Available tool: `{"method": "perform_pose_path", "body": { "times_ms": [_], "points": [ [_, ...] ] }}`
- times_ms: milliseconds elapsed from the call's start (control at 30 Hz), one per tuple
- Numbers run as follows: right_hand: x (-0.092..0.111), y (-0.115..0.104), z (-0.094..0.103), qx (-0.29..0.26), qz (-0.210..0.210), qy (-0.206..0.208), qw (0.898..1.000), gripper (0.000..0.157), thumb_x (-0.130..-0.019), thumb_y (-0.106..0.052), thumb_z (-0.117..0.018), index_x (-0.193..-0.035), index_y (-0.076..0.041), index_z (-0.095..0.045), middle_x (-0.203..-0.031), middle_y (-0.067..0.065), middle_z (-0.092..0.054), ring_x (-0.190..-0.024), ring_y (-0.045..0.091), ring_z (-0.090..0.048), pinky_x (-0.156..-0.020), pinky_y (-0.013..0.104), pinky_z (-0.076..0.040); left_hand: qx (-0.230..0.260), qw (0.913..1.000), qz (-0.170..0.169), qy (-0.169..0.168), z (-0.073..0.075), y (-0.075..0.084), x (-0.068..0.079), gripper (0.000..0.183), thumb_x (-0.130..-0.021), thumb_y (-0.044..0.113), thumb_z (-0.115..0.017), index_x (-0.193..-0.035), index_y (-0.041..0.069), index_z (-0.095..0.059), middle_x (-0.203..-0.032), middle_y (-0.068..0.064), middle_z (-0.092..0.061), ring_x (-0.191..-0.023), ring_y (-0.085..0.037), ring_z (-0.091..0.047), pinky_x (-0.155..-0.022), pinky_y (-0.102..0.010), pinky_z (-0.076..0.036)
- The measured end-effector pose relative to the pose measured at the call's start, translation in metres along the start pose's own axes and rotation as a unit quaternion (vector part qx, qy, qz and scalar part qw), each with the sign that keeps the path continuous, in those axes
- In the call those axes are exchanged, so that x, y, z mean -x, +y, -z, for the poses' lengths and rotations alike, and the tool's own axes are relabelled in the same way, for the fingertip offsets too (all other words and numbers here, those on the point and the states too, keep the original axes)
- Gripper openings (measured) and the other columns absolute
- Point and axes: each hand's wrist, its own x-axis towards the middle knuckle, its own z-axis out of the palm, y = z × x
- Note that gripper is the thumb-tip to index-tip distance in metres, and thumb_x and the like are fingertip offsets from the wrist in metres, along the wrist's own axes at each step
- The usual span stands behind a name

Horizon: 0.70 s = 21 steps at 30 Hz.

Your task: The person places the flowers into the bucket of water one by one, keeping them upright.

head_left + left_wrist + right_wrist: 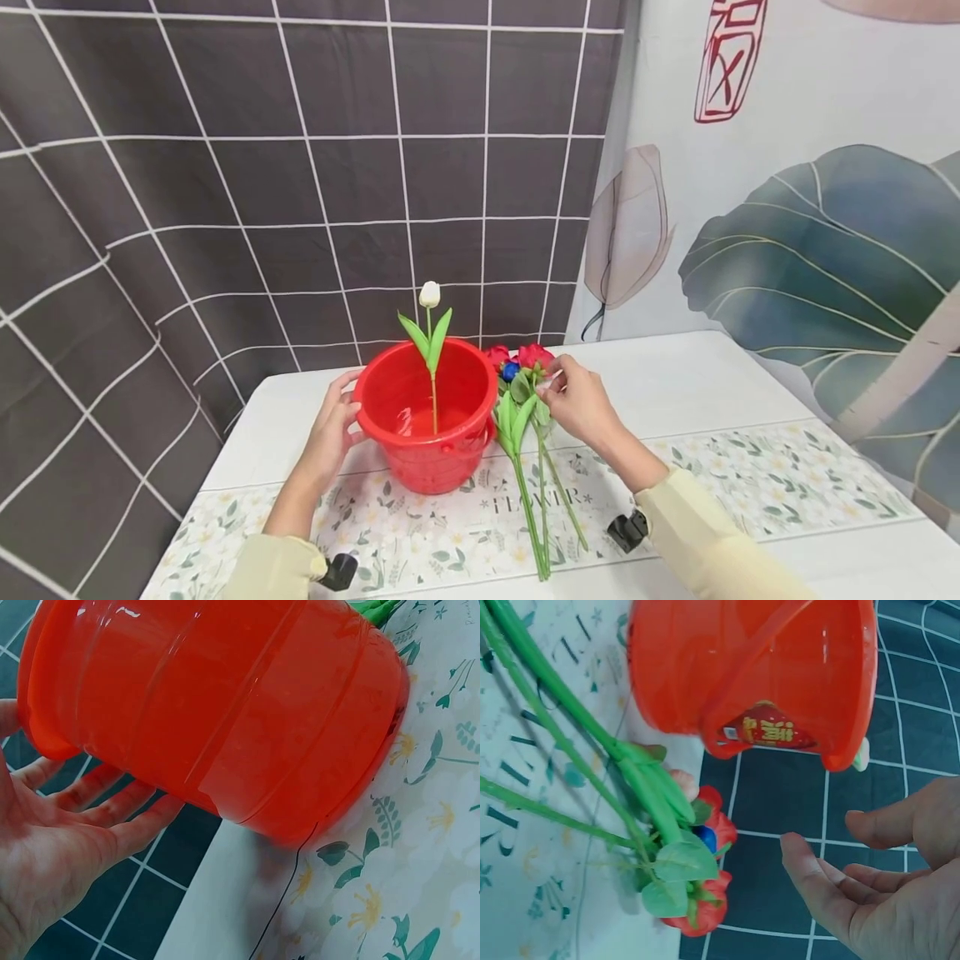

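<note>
A red plastic bucket stands upright on the table, with one white artificial tulip leaning inside it. My left hand is at the bucket's left side near the rim, its fingers extended against the outer wall in the left wrist view. To the right of the bucket lie several artificial flowers: red flowers, a blue one and a green-leaved stem. Over the red blooms hovers my right hand; the right wrist view shows its thumb and fingers apart with nothing between them.
A white tablecloth with a printed flower band covers the table. Behind it hangs a dark gridded curtain, and at the right a pale cloth with a large leaf print. The bucket's red handle hangs down its side.
</note>
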Motion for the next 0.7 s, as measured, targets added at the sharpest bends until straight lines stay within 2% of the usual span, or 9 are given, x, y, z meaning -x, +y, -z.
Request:
{"method": "perform_pose_path", "body": {
  "times_ms": [233, 400, 500, 700],
  "points": [
    [0.007, 0.006, -0.005, 0.004, -0.027, -0.065, 0.998, 0.039, -0.085, -0.005, -0.066, -0.119, 0.005, -0.05, -0.069, 0.007, -0.057, -0.051, 0.013, -0.057, -0.053, 0.029, -0.043, -0.001, 1.0, -0.002, 0.004, 0.001, 0.003, -0.001, 0.054, -0.093, 0.012, -0.03, -0.147, 0.015, -0.025, -0.141, -0.016, -0.041, -0.122, -0.033, -0.046, -0.082, -0.029, -0.053],
    [0.013, 0.011, -0.011, -0.001, -0.067, -0.122, 0.99, 0.048, -0.087, -0.004, -0.065, -0.128, 0.006, -0.042, -0.073, 0.01, -0.053, -0.053, 0.021, -0.06, -0.053, 0.03, -0.048, -0.006, 1.0, 0.004, 0.004, 0.0, 0.003, 0.001, 0.054, -0.093, 0.013, -0.032, -0.147, 0.015, -0.025, -0.143, -0.014, -0.04, -0.123, -0.032, -0.046, -0.083, -0.029, -0.052],
    [0.018, 0.013, -0.016, -0.009, -0.084, -0.141, 0.986, 0.052, -0.087, -0.003, -0.065, -0.131, 0.007, -0.039, -0.076, 0.012, -0.05, -0.054, 0.027, -0.062, -0.052, 0.031, -0.049, -0.004, 1.0, 0.003, 0.003, -0.001, 0.003, 0.001, 0.055, -0.093, 0.012, -0.032, -0.147, 0.015, -0.025, -0.143, -0.015, -0.04, -0.123, -0.032, -0.045, -0.083, -0.029, -0.052],
    [0.026, 0.015, -0.022, -0.008, -0.093, -0.168, 0.981, 0.056, -0.086, -0.001, -0.066, -0.133, 0.008, -0.037, -0.084, 0.014, -0.048, -0.055, 0.028, -0.061, -0.05, 0.031, -0.049, -0.001, 1.0, 0.008, 0.005, -0.001, 0.003, 0.001, 0.055, -0.093, 0.013, -0.033, -0.148, 0.016, -0.024, -0.142, -0.014, -0.04, -0.124, -0.034, -0.043, -0.083, -0.028, -0.052]
  ]
}}
